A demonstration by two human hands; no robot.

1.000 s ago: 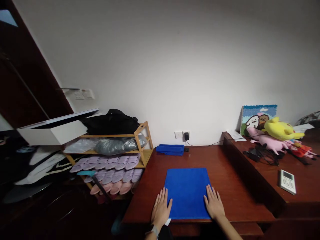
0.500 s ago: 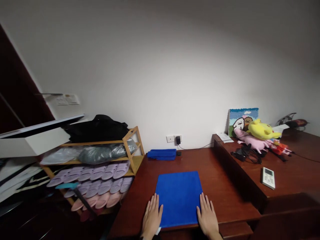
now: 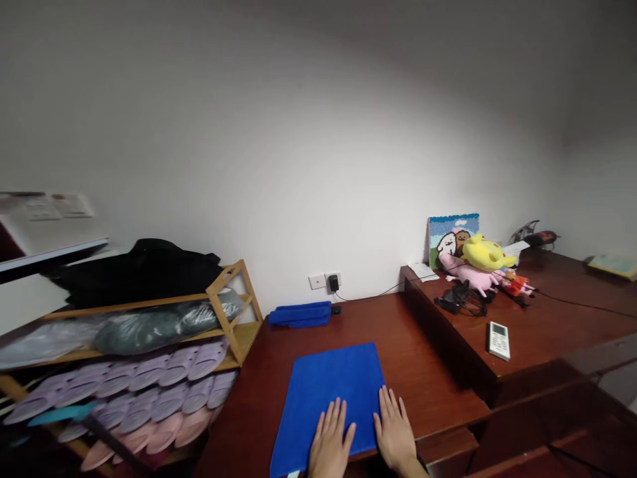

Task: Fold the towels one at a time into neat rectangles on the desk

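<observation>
A blue cloth (image 3: 323, 378) lies spread flat on the reddish-brown wooden desk (image 3: 423, 372), a small white tag at its near left corner. My left hand (image 3: 331, 438) rests palm down on the cloth's near middle, fingers slightly apart. At the cloth's right edge lies my right hand (image 3: 395, 425), also palm down with its fingers stretched out. Neither hand grips anything. Against the wall at the back of the desk sits a second, folded blue cloth (image 3: 300, 314).
A wooden rack (image 3: 233, 318) with purple and pink slippers (image 3: 164, 368) and a black bag (image 3: 144, 269) stands left. On the raised right surface are plush toys (image 3: 478, 265), a white remote (image 3: 498, 340), black cables (image 3: 465, 300) and a picture (image 3: 452, 236). A plug (image 3: 333, 283) sits in the wall socket.
My left hand has moved from the cloth's left edge rightward onto its near middle. My right hand stays at the right edge. The view has turned right.
</observation>
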